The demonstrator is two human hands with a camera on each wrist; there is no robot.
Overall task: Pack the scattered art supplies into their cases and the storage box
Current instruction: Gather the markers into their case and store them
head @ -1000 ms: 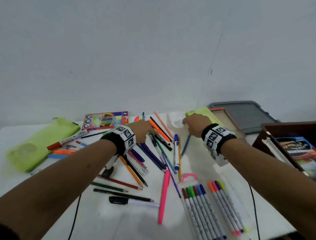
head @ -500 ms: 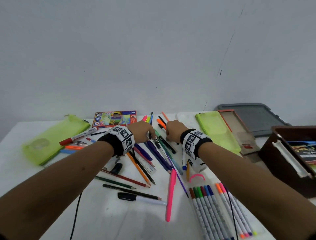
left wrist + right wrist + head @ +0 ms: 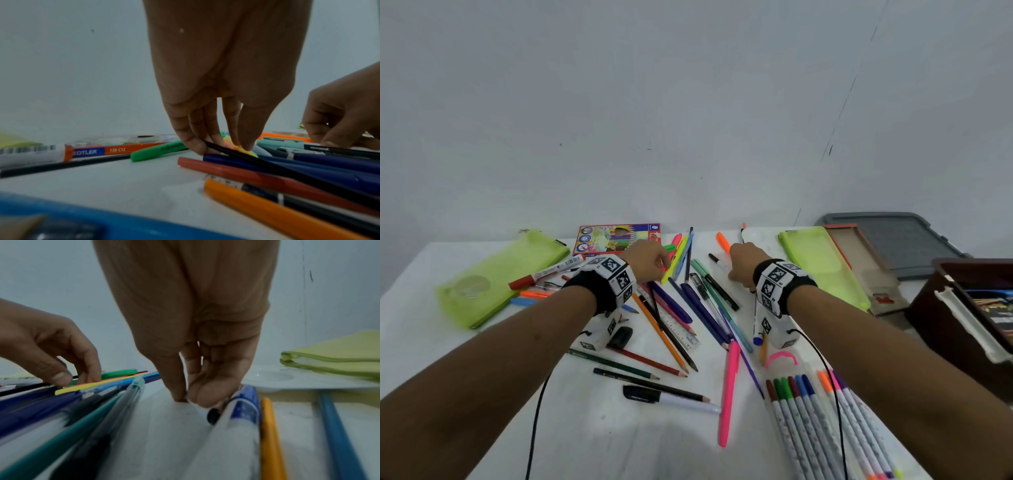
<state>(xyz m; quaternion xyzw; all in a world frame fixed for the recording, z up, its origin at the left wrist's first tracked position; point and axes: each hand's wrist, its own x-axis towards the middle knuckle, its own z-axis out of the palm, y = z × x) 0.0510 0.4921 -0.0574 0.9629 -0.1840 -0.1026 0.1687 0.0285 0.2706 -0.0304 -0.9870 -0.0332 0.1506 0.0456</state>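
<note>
Pens, pencils and markers lie scattered across the white table (image 3: 592, 428). My left hand (image 3: 654, 265) reaches into the pile's far end. In the left wrist view its fingertips (image 3: 195, 146) and thumb pinch the end of a thin black pencil (image 3: 267, 164) lying across a yellow highlighter (image 3: 674, 263). My right hand (image 3: 739, 270) is lowered to the table beside it. In the right wrist view, thumb and index (image 3: 179, 395) meet over a black-ended pen (image 3: 213, 416) next to a blue-and-white marker (image 3: 242, 412). Two green pouches (image 3: 493, 277) (image 3: 822, 270) flank the pile.
A coloured-pencil box (image 3: 616, 238) lies at the back. At right stand a dark brown storage box (image 3: 935, 308), a grey lid (image 3: 900, 240) and a flat cardboard case (image 3: 866, 260). A row of felt markers (image 3: 818, 428) and a pink pen (image 3: 729, 390) lie near me.
My right hand has left the right green pouch and moved left into the pile, down to the table. My left hand stayed at the pile's far end.
</note>
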